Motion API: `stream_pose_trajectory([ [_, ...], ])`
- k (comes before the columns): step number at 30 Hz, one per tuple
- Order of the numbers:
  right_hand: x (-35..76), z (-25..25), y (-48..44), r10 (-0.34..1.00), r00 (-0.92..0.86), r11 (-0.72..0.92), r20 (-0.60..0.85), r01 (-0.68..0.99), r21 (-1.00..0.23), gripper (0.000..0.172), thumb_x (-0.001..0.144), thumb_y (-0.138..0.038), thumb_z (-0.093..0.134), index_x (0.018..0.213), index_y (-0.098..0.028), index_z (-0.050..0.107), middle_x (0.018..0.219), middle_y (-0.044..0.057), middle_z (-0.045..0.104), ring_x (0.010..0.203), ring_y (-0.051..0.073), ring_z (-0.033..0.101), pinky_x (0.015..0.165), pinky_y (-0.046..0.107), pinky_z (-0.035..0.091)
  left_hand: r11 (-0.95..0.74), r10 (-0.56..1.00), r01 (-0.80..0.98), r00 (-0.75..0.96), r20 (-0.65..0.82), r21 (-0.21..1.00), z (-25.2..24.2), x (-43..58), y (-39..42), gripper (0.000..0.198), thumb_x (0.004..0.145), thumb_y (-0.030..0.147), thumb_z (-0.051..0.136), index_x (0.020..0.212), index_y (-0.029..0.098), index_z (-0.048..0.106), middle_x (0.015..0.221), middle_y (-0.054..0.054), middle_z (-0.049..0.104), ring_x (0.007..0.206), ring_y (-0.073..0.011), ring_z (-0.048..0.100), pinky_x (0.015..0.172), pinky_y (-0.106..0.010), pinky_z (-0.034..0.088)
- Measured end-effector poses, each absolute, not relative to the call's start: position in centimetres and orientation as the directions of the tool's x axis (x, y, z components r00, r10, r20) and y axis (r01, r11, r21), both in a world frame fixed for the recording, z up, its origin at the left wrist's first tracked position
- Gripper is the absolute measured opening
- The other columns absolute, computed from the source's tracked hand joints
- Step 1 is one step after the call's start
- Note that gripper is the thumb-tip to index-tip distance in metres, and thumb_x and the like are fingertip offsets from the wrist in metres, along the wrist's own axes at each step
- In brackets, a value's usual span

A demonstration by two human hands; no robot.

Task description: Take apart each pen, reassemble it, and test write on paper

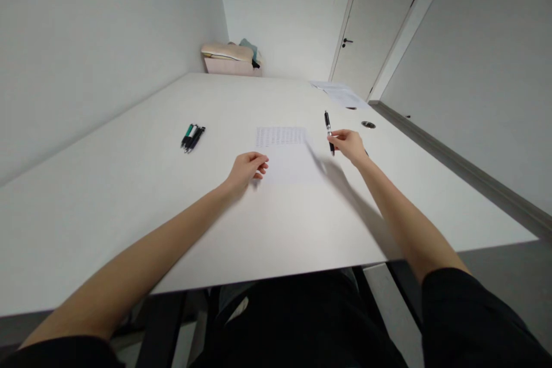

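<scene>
Right hand [350,145] pinches a pen [327,122], near-upright in view, right of the paper [282,137]; left hand's [246,169] fingers loosely parted

The white desk [129,201] carries a cluster of pens [192,138], a printed sheet [287,152], loose papers [340,94] at the far right and a small round fitting [368,125]

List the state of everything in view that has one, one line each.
Right hand: closed on a black pen.
Black pen: held, tilted.
Left hand: loosely curled; whether it grips anything is unclear.
Printed sheet: lying flat.
Grouped pens: lying together.
Far papers: lying, overlapping.
Door: appears shut.
</scene>
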State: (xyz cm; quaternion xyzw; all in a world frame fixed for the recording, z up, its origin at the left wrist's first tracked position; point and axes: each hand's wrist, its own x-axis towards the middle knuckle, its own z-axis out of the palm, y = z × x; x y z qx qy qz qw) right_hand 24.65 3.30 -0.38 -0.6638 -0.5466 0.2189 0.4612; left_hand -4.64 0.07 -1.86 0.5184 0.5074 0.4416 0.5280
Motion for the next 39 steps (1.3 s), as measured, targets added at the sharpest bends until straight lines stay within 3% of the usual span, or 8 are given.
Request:
stream_pose_trajectory([
  [3,26.7,-0.8,3.9,0.921,0.293,-0.124,0.255,0.844,-0.522,0.026,0.072,-0.029,0.062,0.091,-0.013,0.068,0.078,0.007,0.069,0.075,0.018,0.065,0.078,0.031,0.048,-0.046,0.998,0.219,-0.031,0.054,0.975,-3.2,-7.4,0.9,0.018,0.066,0.031,0.060,0.070,0.014,0.060,0.060,-0.001,0.057,0.047,-0.0089,0.048,0.041,-0.019,0.037],
  [9,26.4,-1.6,4.7,0.941,0.278,-0.257,0.190,0.958,-0.130,0.023,0.076,-0.022,0.059,0.093,-0.010,0.068,0.095,0.017,0.068,0.095,0.025,0.062,0.082,0.030,0.045,-0.149,0.984,0.551,-0.003,0.180,0.821,-4.5,-8.6,1.0,0.022,0.071,0.036,0.052,0.070,0.016,0.061,0.058,-0.002,0.061,0.050,-0.0121,0.053,0.051,-0.023,0.039],
  [14,26.1,-1.8,5.2,0.928,0.320,-0.315,0.193,0.947,-0.056,0.023,0.079,-0.012,0.053,0.097,-0.008,0.066,0.099,0.021,0.065,0.096,0.026,0.062,0.080,0.033,0.047,-0.207,0.972,0.649,0.053,0.228,0.732,-4.1,-8.0,0.5,0.021,0.073,0.034,0.050,0.069,0.016,0.061,0.059,-0.001,0.063,0.055,-0.0136,0.057,0.058,-0.025,0.041],
  [26,26.7,-2.4,4.7,0.941,0.264,-0.269,0.212,0.963,-0.007,0.023,0.082,-0.014,0.047,0.095,-0.007,0.065,0.102,0.021,0.064,0.096,0.027,0.061,0.077,0.035,0.047,-0.222,0.970,0.648,0.073,0.230,0.729,-4.2,-8.1,0.5,0.019,0.074,0.031,0.051,0.070,0.017,0.061,0.060,0.000,0.062,0.057,-0.0135,0.057,0.061,-0.025,0.041],
  [29,26.0,-1.9,4.5,0.947,0.170,-0.143,0.272,0.983,-0.117,0.020,0.080,-0.021,0.051,0.085,-0.010,0.067,0.089,0.017,0.067,0.089,0.025,0.062,0.078,0.033,0.045,-0.230,0.969,0.647,0.081,0.234,0.727,-4.2,-8.1,0.5,0.018,0.074,0.031,0.051,0.069,0.017,0.061,0.059,0.000,0.062,0.056,-0.0131,0.056,0.061,-0.025,0.040],
  [31,24.9,-1.6,3.9,0.945,0.126,-0.009,0.301,0.932,-0.362,0.017,0.077,-0.026,0.054,0.077,-0.013,0.065,0.077,0.011,0.067,0.075,0.019,0.061,0.072,0.030,0.044,-0.225,0.972,0.617,0.082,0.222,0.754,-4.4,-8.2,0.6,0.018,0.073,0.031,0.052,0.069,0.017,0.061,0.058,0.000,0.061,0.054,-0.0125,0.055,0.059,-0.025,0.040],
  [35,21.7,-1.9,1.3,0.998,-0.020,0.061,0.058,0.302,-0.951,0.016,0.069,-0.032,0.058,0.067,-0.016,0.057,0.054,-0.001,0.055,0.044,0.007,0.041,0.045,0.021,0.032,-0.180,0.984,0.458,0.076,0.163,0.871,-5.1,-8.4,1.2,0.019,0.072,0.034,0.054,0.069,0.016,0.060,0.056,0.000,0.059,0.047,-0.0107,0.051,0.051,-0.023,0.039],
  [39,19.8,-3.0,-1.3,0.978,-0.203,-0.065,-0.050,-0.067,-0.996,0.017,0.060,-0.029,0.063,0.060,-0.017,0.052,0.047,-0.005,0.047,0.039,0.004,0.035,0.041,0.019,0.025,-0.184,0.983,0.388,0.088,0.162,0.903,-5.6,-8.4,1.5,0.018,0.071,0.034,0.056,0.068,0.016,0.059,0.054,0.001,0.058,0.045,-0.0096,0.050,0.049,-0.022,0.038],
])
